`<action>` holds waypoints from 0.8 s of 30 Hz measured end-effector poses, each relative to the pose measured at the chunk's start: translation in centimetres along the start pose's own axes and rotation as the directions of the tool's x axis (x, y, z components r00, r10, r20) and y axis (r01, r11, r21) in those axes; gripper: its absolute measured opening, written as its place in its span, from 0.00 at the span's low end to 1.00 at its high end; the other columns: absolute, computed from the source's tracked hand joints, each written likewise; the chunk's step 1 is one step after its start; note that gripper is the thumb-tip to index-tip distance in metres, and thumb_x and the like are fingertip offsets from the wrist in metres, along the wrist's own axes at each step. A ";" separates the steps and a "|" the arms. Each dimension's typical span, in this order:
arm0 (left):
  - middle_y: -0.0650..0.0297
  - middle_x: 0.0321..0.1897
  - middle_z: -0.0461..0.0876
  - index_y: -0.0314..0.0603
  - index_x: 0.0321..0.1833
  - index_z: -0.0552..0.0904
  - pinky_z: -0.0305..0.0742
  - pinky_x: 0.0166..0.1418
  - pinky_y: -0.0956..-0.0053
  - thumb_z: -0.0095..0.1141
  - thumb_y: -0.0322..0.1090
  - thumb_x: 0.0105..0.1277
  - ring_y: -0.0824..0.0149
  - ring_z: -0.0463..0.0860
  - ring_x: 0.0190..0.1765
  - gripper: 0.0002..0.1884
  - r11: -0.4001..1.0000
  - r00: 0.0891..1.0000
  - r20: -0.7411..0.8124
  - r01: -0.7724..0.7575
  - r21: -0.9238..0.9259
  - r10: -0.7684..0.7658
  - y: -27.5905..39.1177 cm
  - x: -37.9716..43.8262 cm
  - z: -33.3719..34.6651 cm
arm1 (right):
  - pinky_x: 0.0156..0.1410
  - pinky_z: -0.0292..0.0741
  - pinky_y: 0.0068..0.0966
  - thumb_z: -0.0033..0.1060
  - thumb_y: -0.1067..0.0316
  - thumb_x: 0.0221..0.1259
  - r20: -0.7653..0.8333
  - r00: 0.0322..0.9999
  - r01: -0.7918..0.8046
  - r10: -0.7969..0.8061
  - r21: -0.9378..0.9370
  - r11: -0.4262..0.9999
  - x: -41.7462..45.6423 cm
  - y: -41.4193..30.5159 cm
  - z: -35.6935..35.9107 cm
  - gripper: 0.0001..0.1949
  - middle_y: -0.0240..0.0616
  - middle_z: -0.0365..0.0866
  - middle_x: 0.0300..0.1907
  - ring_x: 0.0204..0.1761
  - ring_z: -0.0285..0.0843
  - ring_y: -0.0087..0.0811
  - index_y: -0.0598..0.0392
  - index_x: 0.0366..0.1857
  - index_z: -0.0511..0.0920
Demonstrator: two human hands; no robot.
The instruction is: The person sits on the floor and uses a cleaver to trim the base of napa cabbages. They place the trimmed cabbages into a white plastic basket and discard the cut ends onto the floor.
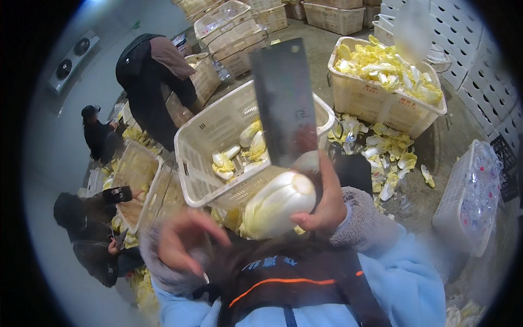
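My right hand (327,204) grips a cleaver, its handle mostly hidden by the fingers. The broad dark blade (284,102) points away from me and covers part of the white plastic crate (249,186) in front. A napa cabbage (278,204) lies against my right palm with its cut white base towards the hand; my right thumb touches its side. To the left of the cabbage, my left hand (190,241) is blurred, its fingers apart and holding nothing. Inside the crate are loose cabbage leaves (222,165) and small cabbage pieces (256,143).
A crate heaped with yellow leaves (388,98) stands at far right, fallen leaves (390,157) beside it. Right of me is a crate of clear plastic (466,200). Several people work leftward, one bending over (151,81), another holding a blade (92,241). Stacked crates (233,36) stand behind.
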State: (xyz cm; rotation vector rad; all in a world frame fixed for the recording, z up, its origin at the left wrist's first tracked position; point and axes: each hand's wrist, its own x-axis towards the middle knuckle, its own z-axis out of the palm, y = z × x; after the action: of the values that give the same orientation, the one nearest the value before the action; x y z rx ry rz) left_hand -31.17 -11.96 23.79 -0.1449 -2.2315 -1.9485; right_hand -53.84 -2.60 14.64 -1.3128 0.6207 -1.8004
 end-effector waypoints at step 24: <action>0.54 0.55 0.71 0.37 0.59 0.64 0.68 0.60 0.68 0.73 0.39 0.44 0.65 0.73 0.57 0.41 0.857 0.921 -0.287 0.086 -0.507 -0.263 -7.6 -3.5 0.7 | 0.16 0.58 0.18 0.59 0.72 0.38 0.574 0.813 0.579 -0.094 -0.782 0.232 -0.5 -4.2 1.0 0.23 0.31 0.68 0.18 0.15 0.63 0.23 0.57 0.47 0.78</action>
State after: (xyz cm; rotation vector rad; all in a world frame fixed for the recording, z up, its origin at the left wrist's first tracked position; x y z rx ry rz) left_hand -29.23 -12.20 15.63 0.3350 -1.5438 -2.3790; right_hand -54.15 0.20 17.93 -2.7926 1.3394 -1.2713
